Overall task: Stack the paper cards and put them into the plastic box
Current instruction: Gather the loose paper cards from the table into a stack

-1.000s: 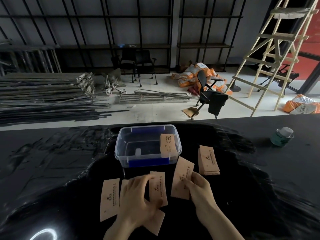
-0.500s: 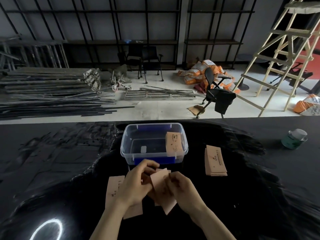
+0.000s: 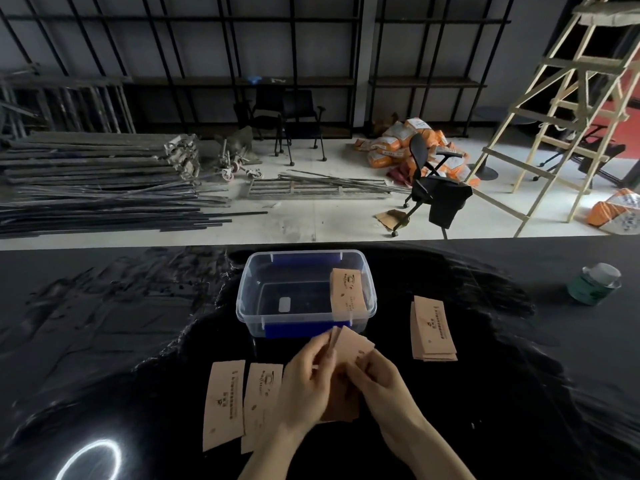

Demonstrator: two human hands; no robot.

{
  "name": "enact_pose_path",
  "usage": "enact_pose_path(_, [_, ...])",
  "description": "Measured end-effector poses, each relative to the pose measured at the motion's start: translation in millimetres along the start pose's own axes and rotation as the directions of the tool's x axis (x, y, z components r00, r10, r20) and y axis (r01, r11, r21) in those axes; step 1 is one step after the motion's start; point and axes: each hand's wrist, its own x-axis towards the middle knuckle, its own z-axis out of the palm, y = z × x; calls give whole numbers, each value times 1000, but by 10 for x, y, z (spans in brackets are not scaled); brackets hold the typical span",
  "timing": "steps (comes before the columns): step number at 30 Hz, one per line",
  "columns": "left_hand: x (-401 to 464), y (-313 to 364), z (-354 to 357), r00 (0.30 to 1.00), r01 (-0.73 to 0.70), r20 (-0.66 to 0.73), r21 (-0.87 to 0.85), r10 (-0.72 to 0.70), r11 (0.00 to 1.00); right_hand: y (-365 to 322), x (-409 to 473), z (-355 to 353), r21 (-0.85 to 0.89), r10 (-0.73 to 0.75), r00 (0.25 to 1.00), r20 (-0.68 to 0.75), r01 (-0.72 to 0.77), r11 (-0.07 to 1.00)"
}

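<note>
A clear plastic box (image 3: 249,299) with blue clips stands at the table's middle, with one tan paper card (image 3: 347,295) leaning inside against its right wall. Just in front of the box, my left hand (image 3: 306,379) and my right hand (image 3: 379,379) together hold a small bunch of tan cards (image 3: 353,344), lifted and tilted. Two single cards (image 3: 225,403) lie flat on the black table to the left of my hands. A squared stack of cards (image 3: 433,329) lies to the right of the box. Another card (image 3: 341,407) shows under my hands.
A green jar with a pale lid (image 3: 594,284) stands at the table's right. The table is covered in shiny black sheet (image 3: 104,323). Beyond its far edge are metal rods, office chairs, orange sacks and a wooden ladder (image 3: 561,109).
My hands came together and gathered loose cards from the table into one bunch, then raised it toward the box. Fewer cards lie spread on the table.
</note>
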Motion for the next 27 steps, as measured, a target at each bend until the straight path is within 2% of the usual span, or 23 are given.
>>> enact_pose_path(1, [-2, -31, -23, 998, 15, -54, 62, -11, 998, 18, 3, -45, 4, -10, 1000, -19, 11, 1000])
enact_pose_path(2, [-6, -67, -53, 994, 45, -108, 198, -23, 979, 30, 14, -82, 15, -4, 999, -47, 5, 1000])
enact_pose_path(4, [-30, -96, -73, 987, 142, -134, 522, -84, 841, 79, 82, -132, 13, 41, 991, -127, -39, 999])
enact_pose_path(5, [-30, -96, -40, 986, 166, -115, 621, -121, 766, 88, 114, -138, -1, 60, 984, -167, -61, 998])
enact_pose_path(7, [-54, -23, 58, 987, 149, -59, 680, -150, 718, 87, 158, -117, -24, 94, 976, -199, -100, 995])
enact_pose_path(9, [-36, -13, 129, 984, 171, -59, 588, -169, 791, 66, 147, -92, -47, 115, 972, -204, -127, 991])
enact_pose_path(11, [-30, -45, 121, 968, 253, -87, 381, -237, 889, 40, 120, -82, -69, 129, 970, -206, -146, 987])
enact_pose_path(13, [-32, -61, 78, 955, 297, -108, 284, -277, 912, 23, 114, -83, -91, 132, 968, -214, -155, 984])
enact_pose_path(18, [-17, 44, 124, 967, 227, -25, 545, -255, 807, -3, 104, -64, -169, 111, 963, -247, -155, 973])
enact_pose_path(20, [5, 43, 127, 956, 248, 6, 519, -293, 818, -43, 83, -75, -172, 97, 962, -254, -144, 975])
enact_pose_path(22, [11, 4, 68, 942, 310, 5, 360, -335, 880, -81, 72, -78, -151, 124, 961, -249, -165, 975])
enact_pose_path(24, [-9, 21, -2, 929, 370, -28, 91, -369, 924, -86, 83, -49, -119, 154, 960, -233, -186, 975])
enact_pose_path(25, [-14, 57, -24, 932, 360, -30, -21, -360, 933, -84, 87, -16, -88, 169, 962, -214, -192, 978])
enact_pose_path(27, [-35, 94, -50, 953, 304, 15, -119, -304, 945, -89, 57, 74, 9, 196, 968, -158, -197, 980])
